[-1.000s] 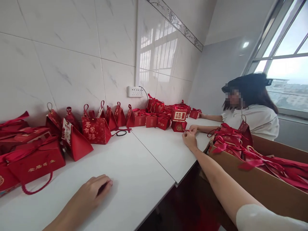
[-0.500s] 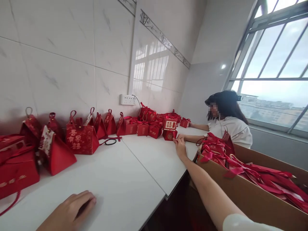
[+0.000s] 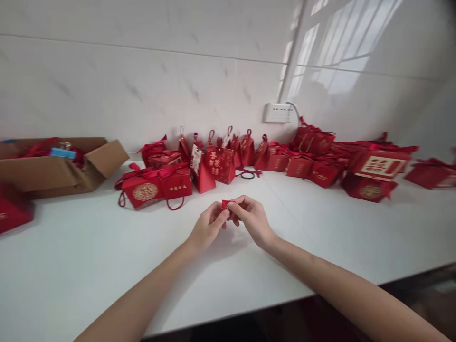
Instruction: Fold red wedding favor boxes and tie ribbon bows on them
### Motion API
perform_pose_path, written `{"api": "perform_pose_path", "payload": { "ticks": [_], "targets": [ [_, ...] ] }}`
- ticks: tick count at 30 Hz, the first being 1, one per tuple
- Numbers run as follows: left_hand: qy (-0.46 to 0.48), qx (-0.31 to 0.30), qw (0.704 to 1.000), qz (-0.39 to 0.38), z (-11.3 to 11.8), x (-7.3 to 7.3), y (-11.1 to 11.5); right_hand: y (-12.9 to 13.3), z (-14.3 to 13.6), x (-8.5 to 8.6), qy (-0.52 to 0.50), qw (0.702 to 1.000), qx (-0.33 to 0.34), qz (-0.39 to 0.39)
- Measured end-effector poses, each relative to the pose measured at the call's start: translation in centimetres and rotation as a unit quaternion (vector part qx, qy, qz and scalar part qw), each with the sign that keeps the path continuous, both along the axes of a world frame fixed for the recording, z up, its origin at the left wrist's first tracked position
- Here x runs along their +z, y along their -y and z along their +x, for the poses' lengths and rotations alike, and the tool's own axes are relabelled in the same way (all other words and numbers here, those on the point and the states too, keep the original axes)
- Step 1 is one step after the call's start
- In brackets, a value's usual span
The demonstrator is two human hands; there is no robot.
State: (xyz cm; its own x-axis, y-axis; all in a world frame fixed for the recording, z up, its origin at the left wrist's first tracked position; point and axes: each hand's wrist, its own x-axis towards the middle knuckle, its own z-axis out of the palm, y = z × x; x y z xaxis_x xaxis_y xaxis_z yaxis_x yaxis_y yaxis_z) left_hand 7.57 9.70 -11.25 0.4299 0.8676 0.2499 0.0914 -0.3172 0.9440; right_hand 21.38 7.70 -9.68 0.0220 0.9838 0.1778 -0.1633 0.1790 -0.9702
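Note:
Between my two hands, above the white table (image 3: 107,247), is a small red piece (image 3: 225,204); what it is I cannot make out. My left hand (image 3: 209,223) pinches it from the left, and my right hand (image 3: 251,217) has its fingers closed on it from the right. Just beyond my hands stand a red box with gold lettering (image 3: 221,165) and a red and white triangular box (image 3: 203,171). A black ring (image 3: 247,175) lies on the table behind my right hand.
An open cardboard box (image 3: 42,175) with red items stands at the left, near a red box (image 3: 12,209). More red boxes (image 3: 146,190) line the wall. Stacked boxes (image 3: 377,166) stand at the right. A power strip (image 3: 278,113) is on the wall.
The view has swung left; the co-worker is out of sight. My right hand has left the far boxes and come together with my left hand, both now on a small red piece.

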Motion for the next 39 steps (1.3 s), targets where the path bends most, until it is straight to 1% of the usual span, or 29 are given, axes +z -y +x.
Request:
{"api": "perform_pose_path", "payload": {
  "ticks": [2, 4, 6, 8, 11, 13, 17, 19, 23, 26, 29, 32, 35, 39],
  "targets": [
    [0.042, 0.042, 0.998, -0.007, -0.1, 0.1, -0.2, -0.9, -1.0, 0.0, -0.056, 0.997, 0.028, -0.037],
    [0.044, 0.076, 0.996, -0.016, -0.2, 0.0, -0.5, -1.5, -0.8, -0.4, -0.082, 0.993, 0.044, -0.072],
    [0.032, 0.083, 0.996, -0.024, -0.3, -0.1, -0.7, -1.5, 0.0, -0.8, -0.079, 0.99, 0.056, -0.101],
    [0.025, 0.075, 0.996, -0.034, -0.3, -0.1, -0.7, -1.1, 0.8, -0.9, -0.07, 0.989, 0.064, -0.118],
    [0.038, 0.065, 0.996, -0.052, -0.3, 0.2, -0.5, -0.4, 1.2, -0.6, -0.066, 0.99, 0.065, -0.105],
    [0.061, 0.057, 0.995, -0.06, -0.4, 0.5, -0.2, -0.2, 1.1, -0.4, -0.058, 0.993, 0.051, -0.084],
    [0.088, 0.036, 0.995, -0.04, -0.4, 0.9, 0.1, 0.1, 0.9, -0.3, -0.035, 0.997, 0.028, -0.059],
    [0.087, 0.025, 0.995, -0.029, -0.5, 1.0, 0.2, 0.3, 0.9, -0.3, -0.047, 0.997, 0.041, -0.044],
    [0.104, -0.004, 0.994, -0.037, -0.6, 0.9, 0.2, 0.7, 0.9, -0.1, -0.068, 0.994, 0.073, -0.037],
    [0.139, -0.024, 0.988, -0.054, -0.7, 0.9, 0.2, 0.8, 0.8, 0.0, -0.057, 0.995, 0.066, -0.044],
    [0.176, -0.014, 0.982, -0.071, -0.6, 1.0, 0.3, 0.9, 0.8, 0.1, -0.053, 0.996, 0.048, -0.048],
    [0.182, 0.0, 0.981, -0.069, -0.5, 1.1, 0.4, 1.0, 0.8, 0.3, -0.055, 0.996, 0.041, -0.05],
    [0.18, 0.001, 0.981, -0.068, -0.4, 1.2, 0.6, 1.1, 0.9, 0.5, -0.062, 0.996, 0.047, -0.048],
    [0.175, -0.002, 0.982, -0.076, -0.5, 1.3, 0.8, 1.2, 1.0, 0.4, -0.071, 0.994, 0.075, -0.036]
  ]
}}
